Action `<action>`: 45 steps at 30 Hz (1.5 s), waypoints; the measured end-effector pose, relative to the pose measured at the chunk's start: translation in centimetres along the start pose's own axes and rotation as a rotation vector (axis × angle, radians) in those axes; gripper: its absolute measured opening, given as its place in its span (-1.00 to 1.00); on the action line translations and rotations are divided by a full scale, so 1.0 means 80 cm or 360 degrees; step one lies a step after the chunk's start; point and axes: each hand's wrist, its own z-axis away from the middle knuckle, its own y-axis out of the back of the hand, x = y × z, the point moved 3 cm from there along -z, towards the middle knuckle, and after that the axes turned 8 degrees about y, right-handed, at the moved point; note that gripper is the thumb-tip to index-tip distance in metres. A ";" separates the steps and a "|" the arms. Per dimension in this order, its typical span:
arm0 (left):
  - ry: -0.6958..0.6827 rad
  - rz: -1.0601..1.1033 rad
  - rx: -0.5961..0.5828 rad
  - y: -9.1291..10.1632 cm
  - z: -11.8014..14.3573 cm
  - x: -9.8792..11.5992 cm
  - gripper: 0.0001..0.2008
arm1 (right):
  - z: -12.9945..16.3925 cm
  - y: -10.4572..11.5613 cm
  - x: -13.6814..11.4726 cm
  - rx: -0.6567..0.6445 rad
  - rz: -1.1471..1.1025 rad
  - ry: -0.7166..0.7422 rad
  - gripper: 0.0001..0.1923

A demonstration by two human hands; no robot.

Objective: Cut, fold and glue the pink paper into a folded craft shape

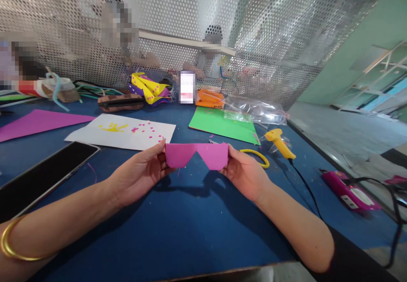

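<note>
the folded paper (196, 155) is held above the table (178, 227), the left hand (140, 176) at its left end and the right hand (244, 176) at its right end. behind it lie a paper sheet (122, 131) to the left and another sheet (222, 125) to the right. a glue gun (279, 143) lies right of the hands, a tablet (41, 176) far left, a power strip (349, 191) far right.
</note>
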 end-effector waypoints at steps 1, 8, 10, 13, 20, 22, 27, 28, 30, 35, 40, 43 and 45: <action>0.0002 0.0008 0.0022 0.000 0.000 0.000 -0.75 | -0.001 0.002 0.002 0.0028 0.0048 0.0002 -0.56; -0.0033 -0.0013 0.0048 0.005 -0.004 -0.005 -0.79 | 0.001 0.016 -0.009 0.0326 0.0461 0.0459 -0.66; -0.0066 -0.0090 -0.0003 0.007 -0.006 -0.007 -0.81 | 0.005 0.008 -0.019 0.0230 0.0646 0.0645 -0.75; -0.0090 -0.0190 -0.0069 0.011 -0.007 -0.010 -0.84 | 0.013 -0.009 -0.028 -0.0161 0.1206 0.1004 -0.82; -0.0301 -0.0557 0.0277 0.019 -0.002 -0.007 -0.67 | 0.012 -0.010 -0.016 -0.0433 0.1566 0.1071 -0.85; -0.0703 -0.0768 0.0556 0.022 0.007 0.006 -0.62 | 0.011 -0.009 -0.017 -0.0432 0.1555 0.1074 -0.86; -0.1437 -0.1809 0.0299 0.002 0.021 0.027 -0.69 | 0.013 -0.010 -0.016 -0.0480 0.1561 0.1080 -0.85; -0.1504 -0.2061 0.0169 -0.001 0.020 0.025 -0.75 | 0.014 -0.010 -0.016 -0.0490 0.1565 0.1084 -0.84; -0.1484 -0.2319 0.0016 -0.002 0.017 0.021 -0.83 | 0.016 -0.012 -0.016 -0.0519 0.1598 0.1115 -0.81; -0.1268 -0.2302 -0.0115 0.001 0.009 0.010 -0.77 | 0.023 -0.019 -0.017 -0.0562 0.1735 0.1222 -0.87; -0.1258 -0.2260 -0.0187 -0.005 0.012 0.009 -0.76 | 0.021 -0.019 -0.017 -0.0460 0.1546 0.1141 -0.71; -0.1206 -0.2254 -0.0172 -0.005 0.012 0.010 -0.75 | 0.014 -0.007 -0.021 -0.0201 0.1375 0.1002 -0.70; -0.1167 -0.2245 -0.0164 -0.005 0.011 0.010 -0.72 | 0.010 0.002 -0.024 -0.0024 0.1331 0.0971 -0.65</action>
